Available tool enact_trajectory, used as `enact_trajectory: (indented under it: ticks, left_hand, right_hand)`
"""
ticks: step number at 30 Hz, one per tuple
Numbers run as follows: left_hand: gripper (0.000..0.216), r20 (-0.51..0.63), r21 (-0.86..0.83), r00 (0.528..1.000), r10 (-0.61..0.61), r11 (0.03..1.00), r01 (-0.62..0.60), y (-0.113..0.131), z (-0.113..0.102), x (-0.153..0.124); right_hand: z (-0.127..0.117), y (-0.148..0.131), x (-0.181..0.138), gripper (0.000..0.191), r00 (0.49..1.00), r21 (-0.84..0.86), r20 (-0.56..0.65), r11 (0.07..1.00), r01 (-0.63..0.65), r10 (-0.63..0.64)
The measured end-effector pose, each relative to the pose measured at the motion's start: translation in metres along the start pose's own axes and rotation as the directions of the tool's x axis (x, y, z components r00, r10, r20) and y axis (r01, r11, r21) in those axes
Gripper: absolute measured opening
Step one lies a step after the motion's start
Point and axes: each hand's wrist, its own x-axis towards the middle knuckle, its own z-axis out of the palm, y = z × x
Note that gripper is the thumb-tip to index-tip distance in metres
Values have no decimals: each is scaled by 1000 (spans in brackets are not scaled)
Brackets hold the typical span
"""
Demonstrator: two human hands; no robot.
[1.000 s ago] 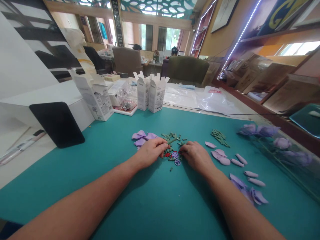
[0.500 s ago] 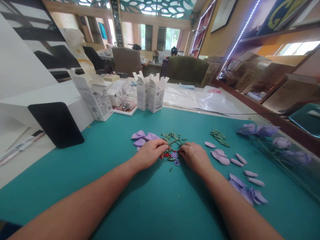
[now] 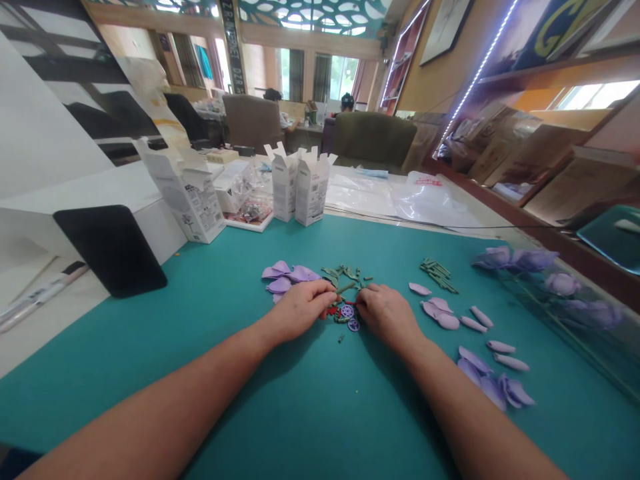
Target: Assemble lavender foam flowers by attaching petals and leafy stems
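Teal mat (image 3: pixel 320 413) below; green stick (image 3: pixel 346 288) juts from left grip (image 3: pixel 303 307).

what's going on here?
A person works with both bare hands over small parts on a teal mat. The left hand appears to pinch a green stick; the right hand is at the pile's right edge, its fingertips' contents unclear. Purple wheel-shaped pieces lie between them, and pale purple petals lie off to the right.

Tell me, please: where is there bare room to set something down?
Bare mat lies between the forearms, save a speck; also between the white boxes and leftmost petals. Crowded: around left fingers and right fingers, among small parts.
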Motion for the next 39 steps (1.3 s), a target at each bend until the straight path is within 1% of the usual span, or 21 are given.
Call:
enact_trajectory:
  ticks: [4, 7, 9, 11, 13, 14, 16, 18, 20, 22, 26, 28, 30, 32, 39]
  left_hand:
    - [26, 4, 7, 1000, -5, 1000, 5, 0, 0, -1]
    - [26, 2, 43, 1000, 9, 999, -9, -2, 0, 0]
    - [26, -9, 83, 1000, 19, 996, -19, -2, 0, 0]
    - [26, -34, 116, 999, 30, 993, -26, -2, 0, 0]
    - [31, -64, 133, 997, 52, 990, -43, -2, 0, 0]
    - [33, -72, 135, 995, 65, 989, -55, -2, 0, -1]
    - [35, -68, 132, 993, 93, 988, -84, -2, 0, -2]
    - [33, -55, 141, 992, 112, 985, -104, -2, -1, -3]
    - [32, -43, 182, 992, 116, 978, -106, -1, -1, -3]
    - [30, -32, 244, 993, 109, 965, -98, 0, -1, -3]
    - [29, -10, 323, 992, 122, 940, -112, 0, 0, -3]
    - [29, -8, 333, 992, 128, 936, -118, 0, 0, -3]
    - [29, -11, 330, 991, 130, 936, -119, 0, 0, -3]
    - [29, -10, 321, 991, 136, 939, -125, 0, 0, -3]
    - [30, -2, 315, 985, 171, 935, -162, -2, 1, -3]
  right_hand:
    - [4, 1, 0, 16, 999, 17, -54, 1000, -3, 4]
    - [4, 1, 0, 14, 996, 54, -84, 998, -22, 26]
    - [1, 0, 0, 12, 993, 109, -98, 992, -62, 73]
    - [-2, 0, 0, 12, 985, 204, -97, 972, -118, 140]
    - [-5, 1, 0, 11, 978, 341, -99, 930, -139, 182]
    - [-6, 1, -1, 12, 976, 418, -110, 900, -127, 189]
    - [-7, 3, -1, 15, 969, 552, -160, 831, -69, 187]
    - [-7, 4, -1, 17, 959, 639, -211, 769, -12, 190]
    - [-6, 5, -2, 17, 954, 697, -233, 717, 28, 190]
    - [-6, 6, -3, 17, 953, 750, -225, 660, 37, 203]
    - [-6, 4, -3, 18, 952, 833, -173, 554, 5, 251]
    - [-7, 2, -3, 18, 953, 851, -157, 526, -2, 258]
    - [-9, 1, -4, 18, 953, 852, -156, 523, -3, 260]
    - [-11, 0, -4, 17, 953, 842, -170, 540, 7, 252]
    - [-15, 0, -5, 11, 960, 755, -221, 653, 59, 170]
